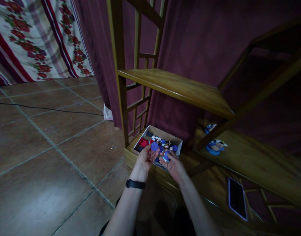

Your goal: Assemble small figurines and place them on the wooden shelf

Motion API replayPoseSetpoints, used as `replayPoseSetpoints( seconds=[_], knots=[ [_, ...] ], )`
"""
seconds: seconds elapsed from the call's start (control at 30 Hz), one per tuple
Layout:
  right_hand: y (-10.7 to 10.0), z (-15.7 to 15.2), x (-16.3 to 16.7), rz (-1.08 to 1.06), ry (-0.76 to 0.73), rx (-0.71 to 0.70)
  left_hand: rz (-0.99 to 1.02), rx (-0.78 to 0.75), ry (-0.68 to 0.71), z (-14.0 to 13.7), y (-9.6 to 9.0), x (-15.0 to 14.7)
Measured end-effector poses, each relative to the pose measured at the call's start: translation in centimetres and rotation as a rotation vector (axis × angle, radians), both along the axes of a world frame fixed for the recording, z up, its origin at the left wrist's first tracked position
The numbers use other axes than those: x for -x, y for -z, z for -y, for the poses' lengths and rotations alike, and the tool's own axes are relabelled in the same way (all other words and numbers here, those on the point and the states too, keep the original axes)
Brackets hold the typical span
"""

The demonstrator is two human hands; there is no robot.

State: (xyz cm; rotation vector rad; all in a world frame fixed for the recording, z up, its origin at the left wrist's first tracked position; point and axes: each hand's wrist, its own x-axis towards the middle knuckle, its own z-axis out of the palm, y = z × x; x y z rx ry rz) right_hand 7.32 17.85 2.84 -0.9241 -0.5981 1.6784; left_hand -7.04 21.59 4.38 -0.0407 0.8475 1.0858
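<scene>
A shallow white cardboard box stands on the lowest shelf, full of small toy figurines in blue, red, white and black. Over its front edge, my left hand is closed on a round blue disc, which looks like a figurine base. To the right of it my right hand grips a small blue figurine between thumb and fingers. Disc and figurine are apart from each other. A dark band is around my left wrist.
A wooden shelf board juts out above the box. Two figurines on blue bases stand on the right-hand shelf. A phone or tablet lies low at the right. Tiled floor with a black cable stretches left.
</scene>
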Motion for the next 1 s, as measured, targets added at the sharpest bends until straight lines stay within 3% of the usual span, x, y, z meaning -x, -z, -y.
replayPoseSetpoints(
  seconds=[0.17, 0.37, 0.57, 0.77, 1.0],
  knots=[
    [-0.2, 0.3, -0.2, -0.025, 0.103, -0.091, -0.022, -0.002, 0.042, 0.2, 0.2, -0.7],
    [0.4, -0.4, -0.8, 0.154, 0.161, -0.138, -0.011, 0.015, 0.117, 0.8, 0.5, -1.8],
    [1.1, -0.9, -1.4, 0.049, 0.206, -0.117, -0.057, -0.025, 0.154, 1.0, 1.5, -2.8],
    [1.1, -1.0, -1.1, 0.271, 0.257, -0.221, -0.083, -0.009, 0.155, 1.3, 1.6, -3.4],
    [1.5, -1.1, -0.8, 0.336, 0.168, -0.305, -0.118, -0.009, 0.138, 1.5, 1.3, -3.7]
  ],
)
